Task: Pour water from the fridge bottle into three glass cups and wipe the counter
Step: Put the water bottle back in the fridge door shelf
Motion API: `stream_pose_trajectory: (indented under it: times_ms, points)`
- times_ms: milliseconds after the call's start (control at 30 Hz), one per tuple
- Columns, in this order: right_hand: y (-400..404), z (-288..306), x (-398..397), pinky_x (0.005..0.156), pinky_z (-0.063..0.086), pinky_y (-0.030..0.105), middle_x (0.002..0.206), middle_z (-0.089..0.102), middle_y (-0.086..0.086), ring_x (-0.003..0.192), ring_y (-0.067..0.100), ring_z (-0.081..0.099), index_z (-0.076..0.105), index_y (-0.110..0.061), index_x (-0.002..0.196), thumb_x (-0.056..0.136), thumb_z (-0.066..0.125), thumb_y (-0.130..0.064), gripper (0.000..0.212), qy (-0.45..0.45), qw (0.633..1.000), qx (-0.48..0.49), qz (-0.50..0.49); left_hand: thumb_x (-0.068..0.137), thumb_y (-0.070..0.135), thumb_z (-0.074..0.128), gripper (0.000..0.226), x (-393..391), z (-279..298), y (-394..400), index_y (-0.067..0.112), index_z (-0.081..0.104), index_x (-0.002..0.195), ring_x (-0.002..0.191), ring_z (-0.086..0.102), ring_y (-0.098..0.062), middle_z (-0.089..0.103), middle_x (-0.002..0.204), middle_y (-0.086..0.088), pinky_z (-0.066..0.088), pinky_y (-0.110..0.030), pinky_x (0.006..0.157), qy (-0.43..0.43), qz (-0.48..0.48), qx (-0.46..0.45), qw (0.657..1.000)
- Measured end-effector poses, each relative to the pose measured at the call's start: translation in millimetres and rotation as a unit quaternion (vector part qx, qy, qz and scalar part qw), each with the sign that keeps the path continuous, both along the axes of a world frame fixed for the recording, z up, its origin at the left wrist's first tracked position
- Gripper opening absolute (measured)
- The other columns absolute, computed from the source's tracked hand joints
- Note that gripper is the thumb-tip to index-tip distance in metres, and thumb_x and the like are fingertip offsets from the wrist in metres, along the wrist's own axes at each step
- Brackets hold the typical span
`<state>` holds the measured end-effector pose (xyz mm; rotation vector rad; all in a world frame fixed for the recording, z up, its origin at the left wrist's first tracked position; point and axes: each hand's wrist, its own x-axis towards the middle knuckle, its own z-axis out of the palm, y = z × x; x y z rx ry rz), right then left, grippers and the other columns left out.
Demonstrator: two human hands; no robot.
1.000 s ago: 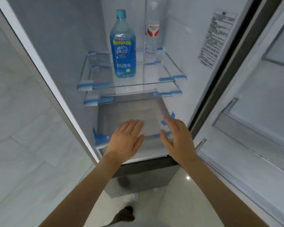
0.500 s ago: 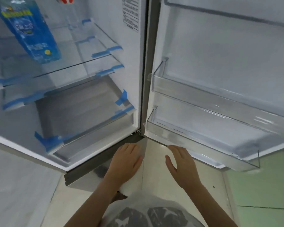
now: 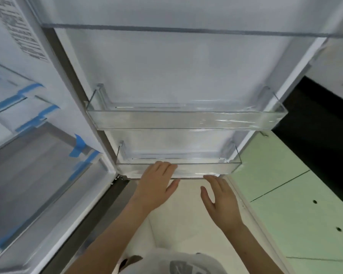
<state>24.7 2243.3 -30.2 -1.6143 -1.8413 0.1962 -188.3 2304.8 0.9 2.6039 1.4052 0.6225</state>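
Both hands, left (image 3: 155, 186) and right (image 3: 222, 202), flat and released, hold nothing before the clear plastic door bin (image 3: 216, 169); pale green floor (image 3: 297, 214) beyond.

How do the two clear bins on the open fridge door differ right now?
The upper door bin looks wider and hangs higher on the door; the lower door bin looks narrower and sits at the door's bottom edge. The upper door bin has nothing in front of it; the left hand overlaps the lower door bin's front rim, though contact is unclear. Both are clear plastic and appear empty.
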Motion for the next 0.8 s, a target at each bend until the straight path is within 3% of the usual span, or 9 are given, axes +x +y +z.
stream_pose_trajectory:
  times_ms: [100, 267, 367, 567, 800]
  points:
    - [-7.6, 4.5, 17.6, 0.092, 0.041, 0.019, 0.111, 0.066, 0.005, 0.104, 0.018, 0.057, 0.064, -0.006, 0.119, 0.095, 0.047, -0.032, 0.039, 0.038, 0.998, -0.002, -0.045, 0.090, 0.036, 0.047, 0.043, 29.8, 2.7, 9.5, 0.006, 0.067, 0.114, 0.094, 0.065, -0.027, 0.068, 0.104, -0.007, 0.053, -0.036, 0.083, -0.010, -0.035, 0.020, 0.999]
    - [-15.1, 8.0, 38.2, 0.096, 0.044, 0.026, 0.117, 0.061, -0.003, 0.111, 0.015, 0.057, 0.059, -0.013, 0.126, 0.094, 0.047, -0.039, 0.043, 0.152, 0.979, -0.038, -0.130, 0.088, 0.037, 0.063, 0.048, 81.0, 1.9, 26.5, 0.009, 0.059, 0.128, 0.111, 0.060, -0.028, 0.063, 0.121, -0.008, 0.046, -0.038, 0.096, -0.001, -0.081, -0.003, 0.997]
    - [-14.9, 8.7, 48.3, 0.098, 0.046, 0.035, 0.118, 0.059, -0.008, 0.112, 0.014, 0.057, 0.057, -0.017, 0.126, 0.092, 0.051, -0.034, 0.039, 0.217, 0.962, -0.050, -0.159, 0.092, 0.045, 0.055, 0.057, 105.7, -2.8, 35.3, 0.015, 0.047, 0.139, 0.123, 0.050, -0.026, 0.055, 0.134, -0.006, 0.036, -0.036, 0.103, 0.028, -0.083, -0.056, 0.995]
    - [-14.2, 6.5, 62.5, 0.095, 0.045, 0.028, 0.121, 0.059, -0.014, 0.109, 0.005, 0.057, 0.056, -0.023, 0.125, 0.091, 0.050, -0.039, 0.038, 0.277, 0.943, -0.060, -0.173, 0.095, 0.054, 0.041, 0.052, 127.9, -16.3, 38.8, 0.018, 0.046, 0.133, 0.104, 0.055, -0.024, 0.060, 0.116, -0.001, 0.040, -0.034, 0.084, 0.132, -0.043, -0.085, 0.987]
    - [-12.3, 5.3, 68.1, 0.091, 0.045, 0.024, 0.119, 0.059, -0.018, 0.108, 0.005, 0.058, 0.057, -0.028, 0.121, 0.090, 0.049, -0.049, 0.039, 0.301, 0.935, -0.061, -0.177, 0.093, 0.052, 0.043, 0.048, 124.5, -22.2, 30.1, 0.019, 0.048, 0.129, 0.100, 0.056, -0.026, 0.061, 0.110, 0.000, 0.037, -0.035, 0.085, 0.143, -0.032, -0.073, 0.987]
